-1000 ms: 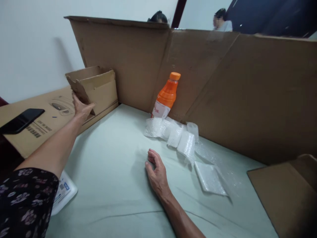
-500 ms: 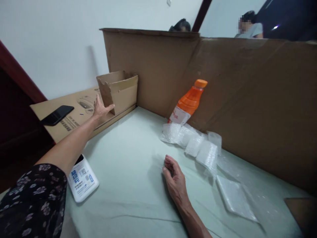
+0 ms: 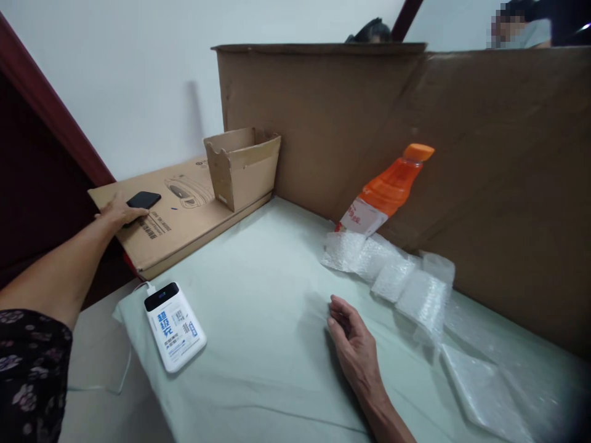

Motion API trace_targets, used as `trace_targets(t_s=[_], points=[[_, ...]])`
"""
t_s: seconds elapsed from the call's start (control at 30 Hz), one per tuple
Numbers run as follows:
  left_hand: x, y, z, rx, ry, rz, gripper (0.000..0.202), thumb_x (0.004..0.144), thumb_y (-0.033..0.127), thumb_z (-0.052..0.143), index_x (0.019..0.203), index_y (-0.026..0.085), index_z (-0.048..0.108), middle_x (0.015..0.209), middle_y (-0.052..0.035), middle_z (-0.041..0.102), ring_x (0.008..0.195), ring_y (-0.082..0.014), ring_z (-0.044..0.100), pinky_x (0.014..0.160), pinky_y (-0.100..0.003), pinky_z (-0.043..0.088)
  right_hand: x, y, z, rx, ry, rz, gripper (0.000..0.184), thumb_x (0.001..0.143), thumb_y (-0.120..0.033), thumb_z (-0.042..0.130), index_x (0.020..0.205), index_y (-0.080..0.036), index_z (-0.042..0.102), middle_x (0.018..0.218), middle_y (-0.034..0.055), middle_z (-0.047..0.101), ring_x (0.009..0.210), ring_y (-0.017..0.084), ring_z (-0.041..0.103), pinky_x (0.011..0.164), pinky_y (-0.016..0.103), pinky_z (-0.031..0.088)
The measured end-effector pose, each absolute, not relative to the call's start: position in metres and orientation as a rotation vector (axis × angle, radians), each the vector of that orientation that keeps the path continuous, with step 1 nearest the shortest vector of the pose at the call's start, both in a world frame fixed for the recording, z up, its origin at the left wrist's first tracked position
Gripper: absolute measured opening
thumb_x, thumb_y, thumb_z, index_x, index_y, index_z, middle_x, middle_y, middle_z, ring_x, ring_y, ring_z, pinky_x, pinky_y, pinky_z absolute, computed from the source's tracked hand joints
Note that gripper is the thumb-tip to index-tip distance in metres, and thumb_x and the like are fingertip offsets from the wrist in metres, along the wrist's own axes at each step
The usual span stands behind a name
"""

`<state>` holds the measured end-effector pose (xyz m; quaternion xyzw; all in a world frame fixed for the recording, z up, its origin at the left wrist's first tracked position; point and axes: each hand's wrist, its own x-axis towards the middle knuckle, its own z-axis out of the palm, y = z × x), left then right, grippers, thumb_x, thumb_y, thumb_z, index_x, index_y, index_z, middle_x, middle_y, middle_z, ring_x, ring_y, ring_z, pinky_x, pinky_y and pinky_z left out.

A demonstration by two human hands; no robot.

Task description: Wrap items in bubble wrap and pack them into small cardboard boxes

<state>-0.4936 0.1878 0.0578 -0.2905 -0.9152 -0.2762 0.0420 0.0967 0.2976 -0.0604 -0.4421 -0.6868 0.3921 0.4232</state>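
My left hand [image 3: 119, 213] reaches far left onto a flat printed cardboard box [image 3: 184, 215]. Its fingers and thumb close on the near end of a black phone [image 3: 144, 199] lying there. My right hand [image 3: 353, 344] rests knuckles-up on the pale green sheet [image 3: 258, 277], fingers loosely curled under with nothing in them. It lies just short of a strip of bubble wrap [image 3: 392, 274]. An orange drink bottle [image 3: 388, 191] leans against the cardboard wall [image 3: 484, 172] behind the wrap.
A small open carton [image 3: 242, 163] stands on the flat box by the wall corner. A white power bank [image 3: 174, 326] with a cable lies at the sheet's near left edge. A folded bubble-wrap pad [image 3: 480, 387] lies at right. Two people's heads show above the wall.
My left hand left the small open carton and moved left to the black phone. My view turned left, bringing the power bank fully into sight. The right hand stayed put.
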Motion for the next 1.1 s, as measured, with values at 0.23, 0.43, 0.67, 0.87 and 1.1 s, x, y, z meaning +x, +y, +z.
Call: trace_targets(t_s=[0.23, 0.43, 0.67, 0.87, 1.1], points=[[-0.465, 0.2, 0.061, -0.695, -2.948, -0.806, 0.105, 0.054, 0.051, 0.088, 0.137, 0.004, 0.045, 0.149, -0.0249, 0.051, 0.139, -0.0502, 0.04, 0.112, -0.07, 0.032, 0.095, 0.297, -0.059, -1.113, -1.737, 0.964, 0.044, 0.088, -0.046, 0.064, 0.124, -0.021, 0.07, 0.127, 0.0139, 0.071, 0.109, 0.027, 0.07, 0.103, 0.051, 0.056], [-0.401, 0.208, 0.062, -0.957, -2.88, -0.775, 0.101, 0.053, 0.037, 0.083, 0.142, 0.005, 0.046, 0.141, -0.0236, 0.059, 0.13, -0.0458, 0.051, 0.109, -0.063, 0.04, 0.093, 0.297, -0.058, -1.042, -1.753, 0.957, 0.041, 0.088, -0.041, 0.063, 0.123, -0.02, 0.069, 0.123, 0.0127, 0.072, 0.109, 0.026, 0.069, 0.104, 0.049, 0.055], [-0.301, 0.207, 0.074, -1.422, -2.693, -0.823, 0.095, 0.065, 0.038, 0.072, 0.151, 0.013, 0.043, 0.133, -0.0161, 0.066, 0.119, -0.0363, 0.062, 0.102, -0.047, 0.049, 0.088, 0.294, -0.056, -0.974, -1.761, 0.928, 0.038, 0.087, -0.033, 0.06, 0.121, -0.019, 0.069, 0.126, 0.0137, 0.071, 0.113, 0.027, 0.067, 0.101, 0.048, 0.056], [-0.194, 0.238, 0.066, -1.835, -2.389, -0.99, 0.093, 0.064, 0.04, 0.073, 0.15, 0.021, 0.045, 0.132, -0.0105, 0.066, 0.12, -0.0344, 0.061, 0.106, -0.045, 0.047, 0.082, 0.281, -0.04, -0.908, -1.684, 0.985, 0.038, 0.084, -0.034, 0.063, 0.119, -0.021, 0.069, 0.131, 0.012, 0.069, 0.121, 0.027, 0.064, 0.103, 0.045, 0.054], [-0.061, 0.26, 0.012, -2.006, -2.221, -1.194, 0.088, 0.066, 0.033, 0.073, 0.148, 0.019, 0.046, 0.125, -0.0151, 0.067, 0.119, -0.0382, 0.06, 0.109, -0.051, 0.045, 0.082, 0.281, -0.029, -0.81, -1.185, 1.592, 0.053, 0.084, -0.068, 0.059, 0.108, -0.021, 0.065, 0.109, 0.0115, 0.075, 0.102, 0.026, 0.072, 0.084, 0.039, 0.06]])
